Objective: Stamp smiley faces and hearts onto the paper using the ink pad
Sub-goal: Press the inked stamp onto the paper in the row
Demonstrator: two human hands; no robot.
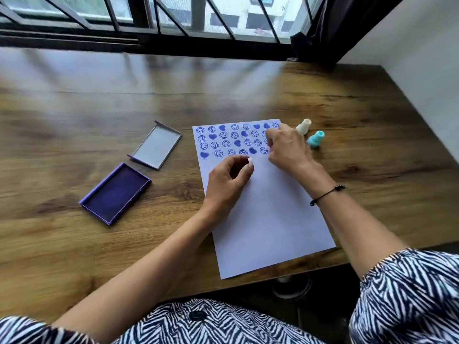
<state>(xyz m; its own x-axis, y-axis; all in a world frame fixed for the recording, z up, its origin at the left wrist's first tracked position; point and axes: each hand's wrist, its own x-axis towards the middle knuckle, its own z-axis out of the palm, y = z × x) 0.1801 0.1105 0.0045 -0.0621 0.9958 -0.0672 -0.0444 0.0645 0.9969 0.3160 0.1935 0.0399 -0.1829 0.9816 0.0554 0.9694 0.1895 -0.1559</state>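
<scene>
Right hand (285, 147) curled at paper's (268, 207) 1 o'clock, covering row-end stamps; grip contents unclear. Left hand (229, 180) loosely curled, seemingly empty. Ink pad (115, 193) at 9 o'clock.

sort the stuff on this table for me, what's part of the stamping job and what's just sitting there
Part of the job:
paper, four rows already stamped
ink pad, open
cream stamp
teal stamp
left hand and right hand, over the paper

Just lying about:
ink pad lid, set aside beyond the pad
wooden table
</scene>
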